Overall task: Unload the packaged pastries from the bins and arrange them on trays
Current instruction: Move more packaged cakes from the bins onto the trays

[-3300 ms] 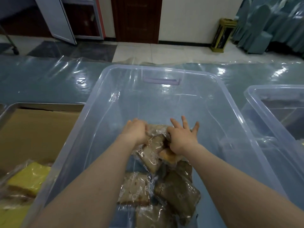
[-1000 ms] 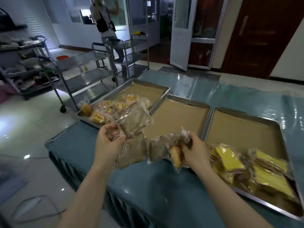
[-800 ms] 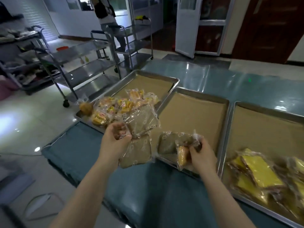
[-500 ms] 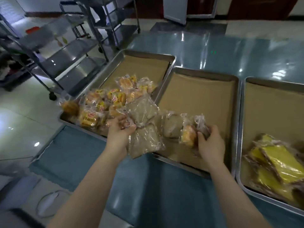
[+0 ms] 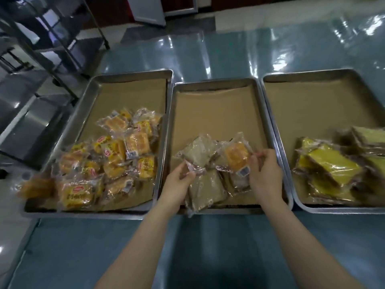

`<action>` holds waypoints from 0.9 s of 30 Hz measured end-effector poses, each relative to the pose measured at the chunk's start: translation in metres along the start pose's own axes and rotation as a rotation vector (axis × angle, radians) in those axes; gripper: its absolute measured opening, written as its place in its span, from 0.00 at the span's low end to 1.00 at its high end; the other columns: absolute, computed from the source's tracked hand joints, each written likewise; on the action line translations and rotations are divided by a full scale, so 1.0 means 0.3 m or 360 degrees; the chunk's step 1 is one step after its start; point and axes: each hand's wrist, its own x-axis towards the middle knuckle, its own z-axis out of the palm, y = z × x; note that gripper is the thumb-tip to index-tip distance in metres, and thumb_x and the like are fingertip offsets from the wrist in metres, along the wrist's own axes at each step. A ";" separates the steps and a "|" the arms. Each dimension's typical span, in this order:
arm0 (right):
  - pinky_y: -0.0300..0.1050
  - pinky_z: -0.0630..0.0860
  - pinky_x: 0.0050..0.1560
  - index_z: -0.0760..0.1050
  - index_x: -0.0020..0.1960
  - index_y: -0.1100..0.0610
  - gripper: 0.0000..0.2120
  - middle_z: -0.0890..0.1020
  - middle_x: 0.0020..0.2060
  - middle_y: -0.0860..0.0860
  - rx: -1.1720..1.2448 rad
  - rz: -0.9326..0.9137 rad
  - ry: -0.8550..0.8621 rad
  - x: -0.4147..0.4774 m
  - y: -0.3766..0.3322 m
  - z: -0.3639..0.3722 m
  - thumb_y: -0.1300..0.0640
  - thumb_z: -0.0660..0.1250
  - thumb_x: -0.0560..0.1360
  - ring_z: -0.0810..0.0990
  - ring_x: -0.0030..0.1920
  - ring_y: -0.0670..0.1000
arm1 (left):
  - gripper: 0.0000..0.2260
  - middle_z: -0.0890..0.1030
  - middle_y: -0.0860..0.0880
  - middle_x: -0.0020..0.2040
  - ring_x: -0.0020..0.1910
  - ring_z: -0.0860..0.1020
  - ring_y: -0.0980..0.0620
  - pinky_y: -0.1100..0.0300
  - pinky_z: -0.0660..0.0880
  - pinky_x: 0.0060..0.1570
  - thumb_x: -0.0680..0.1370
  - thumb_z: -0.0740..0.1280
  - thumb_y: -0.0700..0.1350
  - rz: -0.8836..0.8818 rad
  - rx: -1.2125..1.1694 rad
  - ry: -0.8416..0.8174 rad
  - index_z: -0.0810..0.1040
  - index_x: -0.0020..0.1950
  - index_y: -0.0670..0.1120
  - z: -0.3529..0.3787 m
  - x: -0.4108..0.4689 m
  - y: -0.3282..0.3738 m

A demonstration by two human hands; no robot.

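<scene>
Three paper-lined metal trays lie side by side on the blue table. Over the near end of the middle tray point(image 5: 214, 84), my left hand point(image 5: 177, 182) grips the edges of two brown packaged pastries point(image 5: 203, 189), one above the other. My right hand point(image 5: 265, 174) pinches the wrapper of an orange packaged pastry point(image 5: 236, 155), with more packets bunched under it. The left tray point(image 5: 133, 75) holds several orange and yellow packets point(image 5: 116, 155). The right tray point(image 5: 312, 74) holds several yellow cake slices in wrappers point(image 5: 331, 167).
The far halves of all three trays show bare brown paper. A steel trolley point(image 5: 41, 49) stands on the floor beyond the table's left end. The table point(image 5: 208, 247) is covered in glossy blue plastic in front of and behind the trays.
Both hands carried the packets from the clear bin to the trays and have now lowered them onto the near end of the middle tray. The view tilted down.
</scene>
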 end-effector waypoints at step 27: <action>0.44 0.75 0.58 0.71 0.67 0.46 0.19 0.77 0.60 0.44 -0.0403 -0.0487 -0.0826 -0.382 -0.437 0.739 0.50 0.67 0.76 0.76 0.57 0.44 | 0.20 0.77 0.57 0.61 0.60 0.74 0.64 0.70 0.69 0.57 0.78 0.62 0.37 0.0488 0.0139 0.0340 0.69 0.69 0.50 -0.918 -0.124 -0.183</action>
